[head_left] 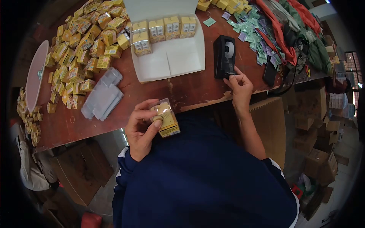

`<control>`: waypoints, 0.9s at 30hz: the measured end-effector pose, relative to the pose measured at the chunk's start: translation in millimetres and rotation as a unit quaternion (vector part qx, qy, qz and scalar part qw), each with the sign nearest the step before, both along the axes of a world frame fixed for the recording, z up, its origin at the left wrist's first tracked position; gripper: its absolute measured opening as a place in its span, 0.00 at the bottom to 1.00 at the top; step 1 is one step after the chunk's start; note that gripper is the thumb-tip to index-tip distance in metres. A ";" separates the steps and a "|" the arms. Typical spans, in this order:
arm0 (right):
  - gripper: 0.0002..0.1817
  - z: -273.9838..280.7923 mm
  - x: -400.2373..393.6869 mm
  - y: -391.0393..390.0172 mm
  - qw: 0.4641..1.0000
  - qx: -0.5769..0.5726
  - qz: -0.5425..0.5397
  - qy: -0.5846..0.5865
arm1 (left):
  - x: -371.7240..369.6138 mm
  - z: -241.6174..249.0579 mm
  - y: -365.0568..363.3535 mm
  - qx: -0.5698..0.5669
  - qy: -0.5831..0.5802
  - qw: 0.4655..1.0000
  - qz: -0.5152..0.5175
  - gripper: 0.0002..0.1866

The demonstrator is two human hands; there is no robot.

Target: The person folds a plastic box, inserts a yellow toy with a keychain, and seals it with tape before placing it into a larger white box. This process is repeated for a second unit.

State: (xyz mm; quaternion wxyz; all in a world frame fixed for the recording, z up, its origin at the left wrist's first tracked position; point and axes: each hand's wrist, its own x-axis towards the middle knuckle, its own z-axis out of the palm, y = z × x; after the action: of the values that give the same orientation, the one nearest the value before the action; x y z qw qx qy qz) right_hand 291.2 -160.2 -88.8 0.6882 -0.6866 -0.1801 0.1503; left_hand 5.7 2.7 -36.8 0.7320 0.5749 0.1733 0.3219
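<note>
My left hand (142, 127) is closed around a small yellow box (167, 119) in a clear plastic case, held just off the front edge of the table. At the black tape dispenser (221, 57), my right hand (240, 88) pinches thumb and finger together at the cutter end, on the tape; the clear strip itself is too fine to make out. Between and beyond my hands lies an open white carton (171, 62). Several cased yellow boxes (172, 27) stand along its back and left side, with bare carton floor in front of them.
Many small yellow boxes (91, 45) are heaped on the left of the red table (152, 91). Clear plastic cases (102, 95) lie nearer me. Green and purple packets (251, 36), a dark phone (270, 72) and red cloth (281, 41) lie right. Cardboard boxes (319, 163) stand on the floor.
</note>
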 end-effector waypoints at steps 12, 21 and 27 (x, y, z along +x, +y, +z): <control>0.02 90.7 -41.8 1.2 0.984 -0.028 0.081 -0.156 | 1.2 14.9 6.7 0.178 0.024 0.982 0.065 0.12; 0.26 105.9 -117.9 65.7 0.900 0.058 0.398 0.165 | 8.1 8.3 6.7 0.351 0.031 0.921 0.163 0.15; 0.35 100.1 -124.5 72.9 0.900 0.027 0.372 0.224 | 9.3 2.7 9.9 0.456 0.051 0.866 0.198 0.21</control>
State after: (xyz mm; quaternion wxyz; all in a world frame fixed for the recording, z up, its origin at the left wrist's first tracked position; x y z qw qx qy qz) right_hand 166.7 -87.3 11.4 0.6228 -0.4990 -0.2670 0.5402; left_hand 15.0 12.6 -34.1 0.2993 0.8138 0.1552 0.4734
